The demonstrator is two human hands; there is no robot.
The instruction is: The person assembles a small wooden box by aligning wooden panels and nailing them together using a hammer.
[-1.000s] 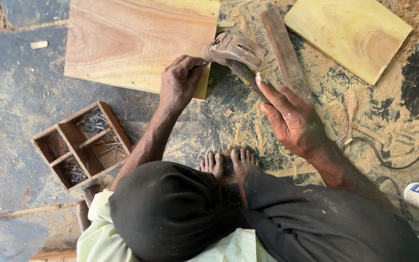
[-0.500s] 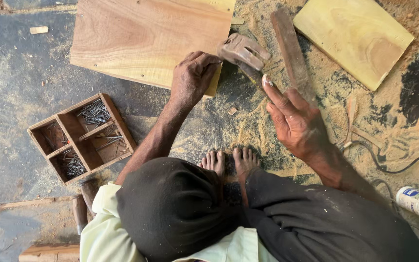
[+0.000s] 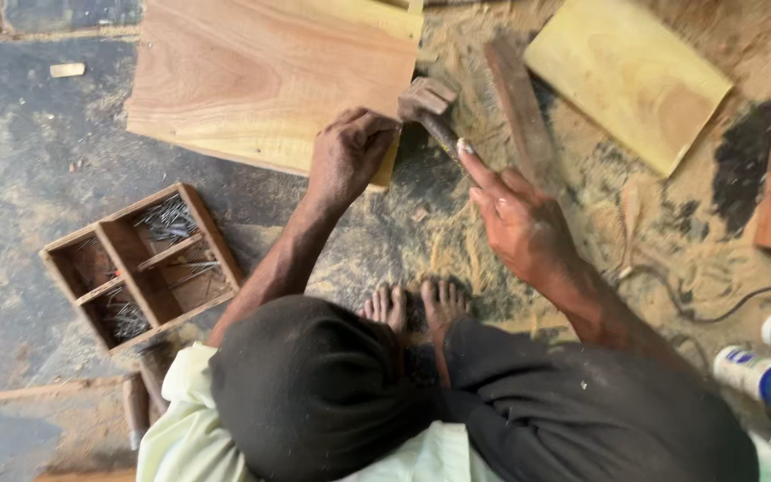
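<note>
- The left hand [image 3: 347, 161] is curled shut on the near edge of the wooden board [image 3: 269, 80], the fingers folded over that edge, probably to pin the board flat against the floor.
- The right hand [image 3: 518, 221] is spread, fingers extended, the forefinger laid against the handle of the hammer [image 3: 430, 105]; it touches the tool without closing round it, as far as this blurred view shows. The hammer head lies just beside the board's near right corner, on the sawdust.
- Nearest the camera, the person squats with the bare feet [image 3: 417, 303] planted together on the floor, between the two forearms, which keeps both hands within easy reach of the board.
- To the left, well apart from the hands, sits a wooden tray [image 3: 140, 263] split into compartments, each holding loose nails [image 3: 164, 219]; it lies on the left arm's side, within reach.
- On the right edge, two white cans with blue caps [image 3: 760, 375] lie on their sides near a dark cable [image 3: 716, 312].
- Farther off, a narrow dark strip of wood [image 3: 519, 112] lies beyond the right hand, and a pale yellow board [image 3: 631, 76] rests on the sawdust beyond that.
</note>
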